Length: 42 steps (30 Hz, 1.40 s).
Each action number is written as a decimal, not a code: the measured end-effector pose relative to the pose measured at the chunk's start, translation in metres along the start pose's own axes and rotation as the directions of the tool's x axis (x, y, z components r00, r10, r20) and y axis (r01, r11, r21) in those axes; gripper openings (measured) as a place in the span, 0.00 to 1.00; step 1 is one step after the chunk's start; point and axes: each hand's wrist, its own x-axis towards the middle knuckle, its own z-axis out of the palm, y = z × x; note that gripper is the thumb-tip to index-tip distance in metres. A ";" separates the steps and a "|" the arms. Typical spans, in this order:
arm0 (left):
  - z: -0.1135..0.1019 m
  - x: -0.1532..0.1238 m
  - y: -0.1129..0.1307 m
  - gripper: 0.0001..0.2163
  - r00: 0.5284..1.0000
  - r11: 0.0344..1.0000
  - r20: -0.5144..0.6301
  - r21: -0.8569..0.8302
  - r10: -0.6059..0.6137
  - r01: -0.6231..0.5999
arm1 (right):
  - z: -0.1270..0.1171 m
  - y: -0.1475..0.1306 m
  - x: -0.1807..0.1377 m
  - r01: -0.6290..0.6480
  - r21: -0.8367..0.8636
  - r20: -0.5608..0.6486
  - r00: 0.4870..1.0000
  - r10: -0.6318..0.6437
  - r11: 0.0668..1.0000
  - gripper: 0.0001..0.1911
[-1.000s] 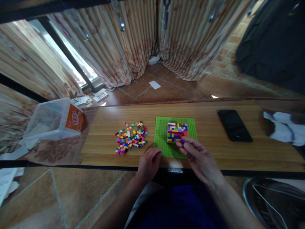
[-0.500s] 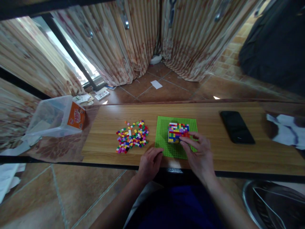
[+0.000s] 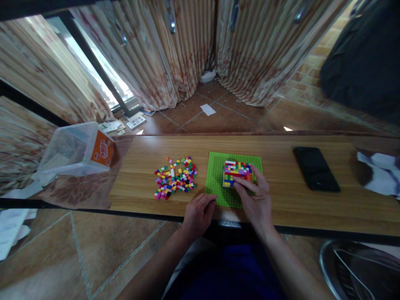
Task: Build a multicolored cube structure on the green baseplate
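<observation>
Brick block (image 3: 236, 169) of many colors sits just toward 1 o'clock of center on a green baseplate (image 3: 216, 166), which rests on a wooden table (image 3: 281, 210). Taking the plate as the dial, the right hand (image 3: 258, 201) reaches in from between 4 and 5 o'clock, fingers parted about the block's near and right sides; whether a small brick is pinched between them cannot be told. From between 7 and 8, the left hand (image 3: 198, 214) has its fingers curled together at the plate's edge, their contents, if any, hidden. Loose bricks (image 3: 178, 183) lie at 9 o'clock, a black phone (image 3: 316, 168) well apart at 3. Good work here likely means lining up studs before pressing, pushing evenly, and bracing the block's 9 o'clock side with the left hand against sliding.
</observation>
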 end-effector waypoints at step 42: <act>0.004 0.007 0.011 0.08 0.959 0.901 -0.025 -0.349 -0.283 0.257 | -0.019 -0.015 -0.016 -0.151 0.210 -0.017 0.987 0.158 0.966 0.11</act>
